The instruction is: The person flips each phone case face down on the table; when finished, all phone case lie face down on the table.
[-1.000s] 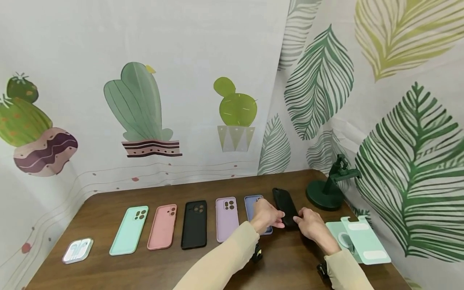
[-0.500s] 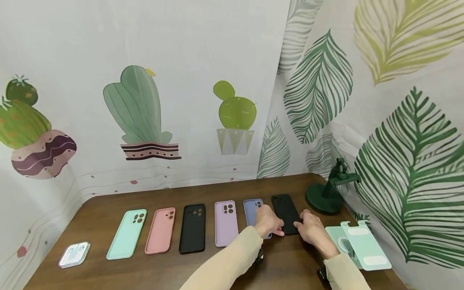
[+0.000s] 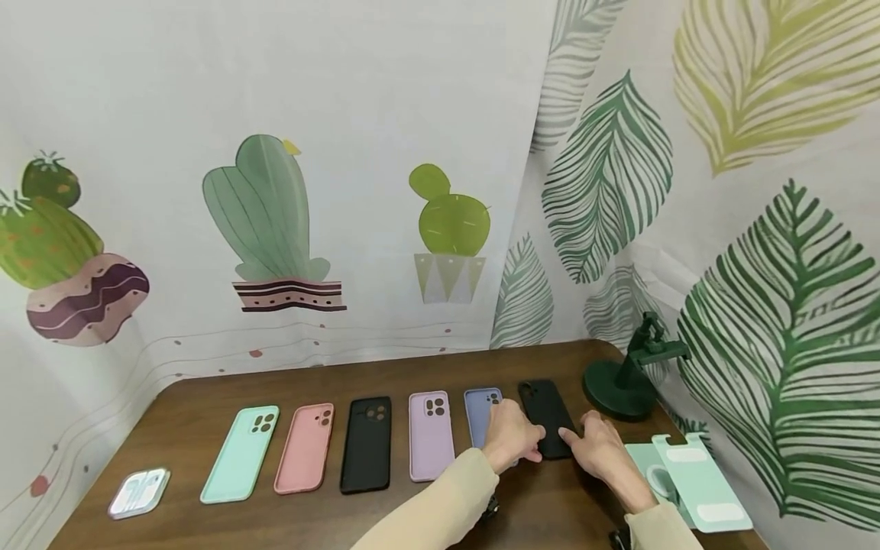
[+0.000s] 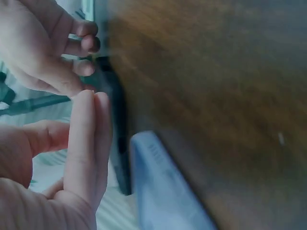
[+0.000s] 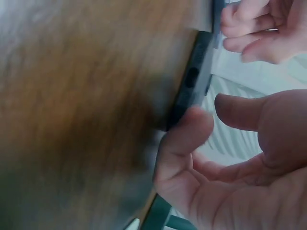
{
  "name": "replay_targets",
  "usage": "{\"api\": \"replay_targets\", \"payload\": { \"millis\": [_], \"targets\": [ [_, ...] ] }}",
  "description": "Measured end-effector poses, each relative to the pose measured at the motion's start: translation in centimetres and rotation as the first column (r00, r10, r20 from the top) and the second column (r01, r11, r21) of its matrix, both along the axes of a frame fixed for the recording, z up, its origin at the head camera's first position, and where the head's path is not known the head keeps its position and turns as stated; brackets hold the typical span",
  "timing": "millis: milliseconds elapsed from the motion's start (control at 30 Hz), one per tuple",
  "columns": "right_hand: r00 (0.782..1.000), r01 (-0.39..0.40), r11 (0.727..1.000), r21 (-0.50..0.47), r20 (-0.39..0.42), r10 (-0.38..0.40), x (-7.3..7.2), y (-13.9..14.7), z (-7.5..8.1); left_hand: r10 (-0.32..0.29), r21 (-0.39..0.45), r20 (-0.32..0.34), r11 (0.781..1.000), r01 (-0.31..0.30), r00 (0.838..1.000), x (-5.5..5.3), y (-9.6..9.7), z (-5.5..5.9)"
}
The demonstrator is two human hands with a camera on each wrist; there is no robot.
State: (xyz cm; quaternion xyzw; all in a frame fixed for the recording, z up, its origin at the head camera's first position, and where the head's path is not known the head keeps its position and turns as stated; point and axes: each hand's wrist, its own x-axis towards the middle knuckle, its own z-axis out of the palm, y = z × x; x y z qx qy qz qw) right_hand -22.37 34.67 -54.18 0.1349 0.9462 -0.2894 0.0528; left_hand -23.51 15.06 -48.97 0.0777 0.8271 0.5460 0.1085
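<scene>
The left grip, two fingers straight, and the right grip, loosely bent, thumb apart, flank the black phone case at eight and four o'clock, unclosed. On the tabletop, the blue case lies at its nine o'clock.

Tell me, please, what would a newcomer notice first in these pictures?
Probably the big leaf prints on the right and cactus prints to the left, on the pale backdrop behind the table. Next, the row of six phone cases lying across the table, mostly in pastel colours. Then the left hand and right hand, both at the near end of the black case closing that row on the right.
</scene>
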Motion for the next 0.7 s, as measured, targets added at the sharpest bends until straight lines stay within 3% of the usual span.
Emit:
{"api": "replay_targets", "payload": {
  "millis": [100, 200, 367, 433, 467, 567, 633, 667, 700],
  "targets": [
    [1.0, 0.031, 0.999, -0.036, 0.006, -0.031, 1.7, -1.8, 3.3, -0.05, -0.048, -0.044, 0.998, 0.048, 0.998, 0.4, -1.2, 0.7],
    [0.999, 0.016, 0.999, -0.037, -0.044, -0.017, 2.9, -3.4, 5.7, -0.067, -0.109, -0.085, 0.992, 0.057, 0.994, 0.5, -2.5, 1.4],
    [0.993, -0.02, 0.999, -0.042, -0.115, 0.015, 3.2, -5.8, 7.0, -0.06, -0.205, -0.209, 0.979, 0.017, 0.976, 0.2, -5.0, 1.9],
    [0.992, -0.032, 0.999, -0.041, -0.122, 0.027, 2.9, -6.6, 6.7, -0.074, -0.233, -0.273, 0.972, 0.008, 0.959, 0.1, -5.8, 1.8],
    [0.992, -0.043, 0.998, -0.041, -0.122, 0.037, 2.7, -6.9, 6.2, -0.092, -0.264, -0.346, 0.964, -0.003, 0.934, -0.7, -6.2, 0.6],
    [0.987, -0.079, 0.997, -0.026, -0.145, 0.074, 1.6, -7.3, 3.6, -0.095, -0.306, -0.444, 0.951, -0.051, 0.891, -0.9, -7.3, 0.0],
    [0.981, -0.103, 0.995, -0.006, -0.165, 0.101, 0.8, -7.4, 1.5, -0.087, -0.335, -0.453, 0.939, -0.079, 0.887, -1.0, -8.0, -0.3],
    [0.98, -0.111, 0.994, 0.002, -0.165, 0.11, 0.4, -7.4, 0.6, -0.077, -0.339, -0.443, 0.937, -0.088, 0.893, -1.0, -8.2, -0.4],
    [0.977, -0.123, 0.992, 0.01, -0.171, 0.123, 0.2, -7.5, -0.1, -0.059, -0.33, -0.39, 0.94, -0.08, 0.919, -0.3, -8.5, 0.6]
  ]
}}
